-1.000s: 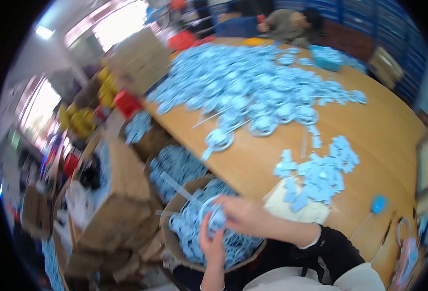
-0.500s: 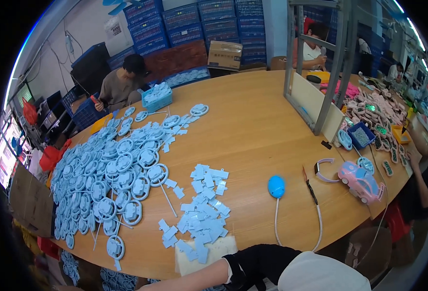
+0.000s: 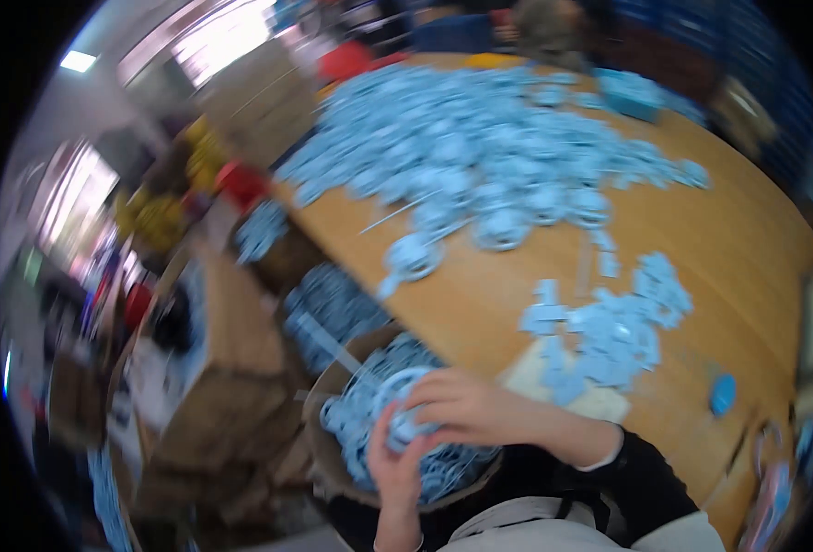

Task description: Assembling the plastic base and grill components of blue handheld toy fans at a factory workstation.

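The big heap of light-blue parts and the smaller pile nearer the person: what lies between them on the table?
In the head view, mostly bare wooden table separates the big heap from the smaller pile, with a few stray blue pieces.

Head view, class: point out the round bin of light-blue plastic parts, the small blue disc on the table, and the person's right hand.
round bin [image 3: 328, 465], head view, on its brown left rim.
small blue disc [image 3: 722, 395], head view, its middle.
right hand [image 3: 466, 411], head view, the back of the hand.

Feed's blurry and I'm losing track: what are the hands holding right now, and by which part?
Both hands grip one light blue ring-shaped plastic part above the box of blue parts: right hand over its top rim, left hand under its lower edge. Finer detail is blurred.
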The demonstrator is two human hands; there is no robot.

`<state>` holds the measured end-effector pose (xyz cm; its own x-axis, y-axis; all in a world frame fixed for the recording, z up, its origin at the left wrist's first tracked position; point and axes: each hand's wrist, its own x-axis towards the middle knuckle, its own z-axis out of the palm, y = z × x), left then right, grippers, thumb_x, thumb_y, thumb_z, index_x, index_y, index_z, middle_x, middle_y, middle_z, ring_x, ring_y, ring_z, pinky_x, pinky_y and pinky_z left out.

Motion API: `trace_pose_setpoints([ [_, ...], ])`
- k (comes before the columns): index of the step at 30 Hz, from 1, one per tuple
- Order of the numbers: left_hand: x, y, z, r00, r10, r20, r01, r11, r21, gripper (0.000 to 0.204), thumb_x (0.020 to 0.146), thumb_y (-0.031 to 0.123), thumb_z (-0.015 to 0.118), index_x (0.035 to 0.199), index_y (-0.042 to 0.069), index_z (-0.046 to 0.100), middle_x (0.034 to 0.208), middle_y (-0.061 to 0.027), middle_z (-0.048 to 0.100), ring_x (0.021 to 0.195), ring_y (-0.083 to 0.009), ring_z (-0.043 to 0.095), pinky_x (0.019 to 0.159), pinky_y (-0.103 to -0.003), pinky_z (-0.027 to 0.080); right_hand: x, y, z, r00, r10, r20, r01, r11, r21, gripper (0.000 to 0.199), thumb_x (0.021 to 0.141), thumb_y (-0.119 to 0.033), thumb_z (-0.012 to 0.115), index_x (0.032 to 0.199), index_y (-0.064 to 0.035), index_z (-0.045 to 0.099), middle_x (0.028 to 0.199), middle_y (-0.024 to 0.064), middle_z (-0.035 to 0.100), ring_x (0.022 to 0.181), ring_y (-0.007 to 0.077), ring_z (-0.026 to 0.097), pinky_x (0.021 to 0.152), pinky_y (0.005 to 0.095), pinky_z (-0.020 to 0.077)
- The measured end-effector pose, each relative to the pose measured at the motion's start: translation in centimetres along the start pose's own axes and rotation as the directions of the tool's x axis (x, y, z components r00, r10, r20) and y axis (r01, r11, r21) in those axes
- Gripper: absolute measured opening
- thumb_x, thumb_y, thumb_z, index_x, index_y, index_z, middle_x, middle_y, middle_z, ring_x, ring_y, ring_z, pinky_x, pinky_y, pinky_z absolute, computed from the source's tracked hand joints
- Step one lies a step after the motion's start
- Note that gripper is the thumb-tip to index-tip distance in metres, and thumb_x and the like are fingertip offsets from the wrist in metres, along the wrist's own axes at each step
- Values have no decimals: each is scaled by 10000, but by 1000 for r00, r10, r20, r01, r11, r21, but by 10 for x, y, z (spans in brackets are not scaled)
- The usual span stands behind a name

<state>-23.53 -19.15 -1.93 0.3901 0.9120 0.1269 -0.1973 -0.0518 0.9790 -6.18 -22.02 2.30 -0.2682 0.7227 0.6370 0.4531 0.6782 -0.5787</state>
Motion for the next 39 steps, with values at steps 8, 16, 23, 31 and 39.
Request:
trace_pose_setpoints([
  [8, -22, 5, -50, 1000, -12, 7, 12, 1000, -5, 541, 662, -17, 676, 1167, 32, 488, 1129, -95, 443, 895, -109, 458, 698, -210, 377, 15, -16, 23, 982, 64, 175, -72, 997, 38, 227, 674, 4, 607, 897, 10, 562, 981, 94, 571, 997, 274, 519, 806, 355, 445],
  [16, -27, 10, -52, 999, -7, 39, 4, 997, 77, 541, 646, -21, 684, 1149, -12, 485, 1133, -95, 458, 1070, -183, 443, 867, -289, 382, 17, -26, 26, 986, 50, 160, -49, 999, -10, 274, 642, -47, 667, 889, -3, 554, 1033, 113, 538, 987, 292, 506, 811, 377, 436],
  [23, -29, 13, -56, 999, 32, 8, -33, 986, 161, 459, 650, -22, 674, 1090, 4, 543, 1084, -99, 490, 1024, -173, 467, 827, -265, 386, 16, -21, 28, 978, 86, 191, -98, 994, 52, 320, 642, -72, 680, 927, -11, 550, 1060, 110, 519, 989, 287, 497, 818, 369, 422],
  [31, -24, -3, -57, 999, 11, 31, -14, 996, 92, 339, 672, -7, 677, 1001, 19, 599, 984, -64, 522, 747, -74, 493, 558, -170, 406, -12, 1, 55, 712, 635, 300, -657, 454, 602, 530, 687, -90, 696, 1141, -6, 436, 1063, 114, 514, 1023, 193, 483, 789, 303, 434],
  [39, -24, -22, -62, 925, -286, 251, 297, 955, -8, 495, 774, 43, 549, 1231, 4, 364, 1150, -115, 451, 995, -185, 492, 820, -301, 421, -19, 33, 45, 376, 733, 566, -908, 171, 382, 428, 616, -107, 716, 953, 36, 495, 792, 104, 571, 627, 157, 579, 532, 277, 485],
])
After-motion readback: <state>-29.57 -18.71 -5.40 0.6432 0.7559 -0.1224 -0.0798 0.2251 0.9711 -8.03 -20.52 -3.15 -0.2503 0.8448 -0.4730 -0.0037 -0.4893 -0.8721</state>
